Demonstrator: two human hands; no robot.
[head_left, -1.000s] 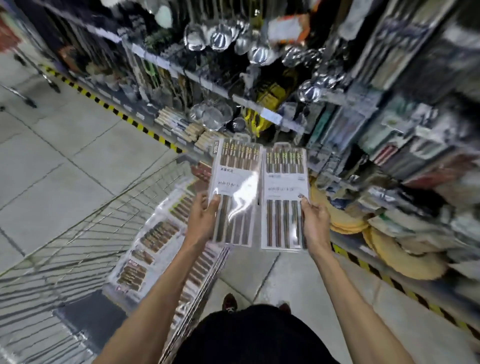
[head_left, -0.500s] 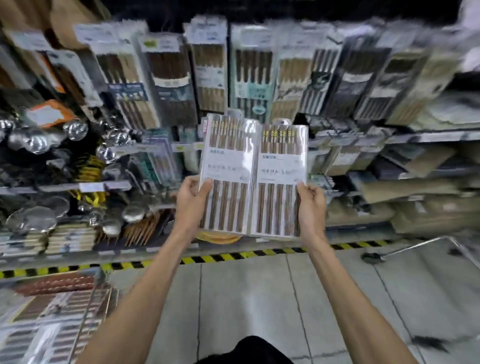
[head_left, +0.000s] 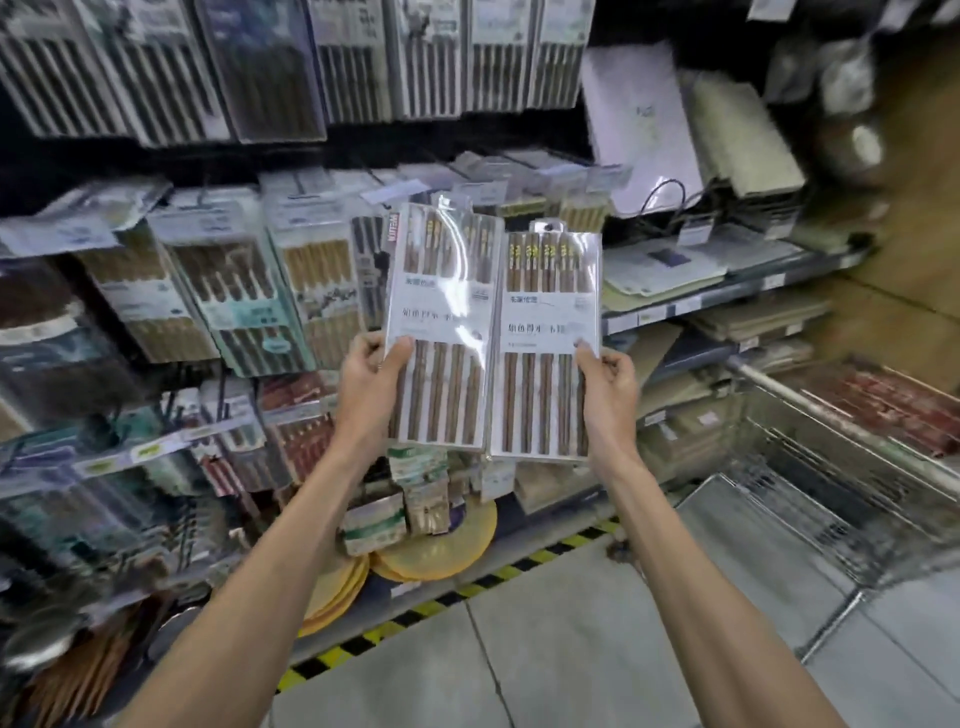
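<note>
Since the earlier frames the person has turned away from the wire cart (head_left: 810, 467). It was at 7 o'clock of the view and now it stands at 4 o'clock. The two chopstick packs have come with the hands and are now in front of the shelf of hanging chopstick packs (head_left: 234, 291), which fills the view from 9 to 12 o'clock.

The left pack (head_left: 441, 322) and the right pack (head_left: 550, 343) are upright in the middle of the view, side by side, and their inner edges touch or slightly overlap. The left one sits a little higher and is a little tilted.

The left hand (head_left: 371, 371) pinches the left pack at its 9 o'clock edge, with the thumb flat on the front and the fingers curled behind. The right hand (head_left: 605, 376) holds the right pack at its 3 o'clock edge in the same way.

At 6 o'clock of the packs, round woven mats (head_left: 436, 551) lie on the lowest shelf, above the yellow-black floor stripe (head_left: 467, 592).

I judge that the packs were taken out of the cart and are being brought to this shelf to be hung. The next move would need a free hook, and I cannot make one out because the picture is blurred.
</note>
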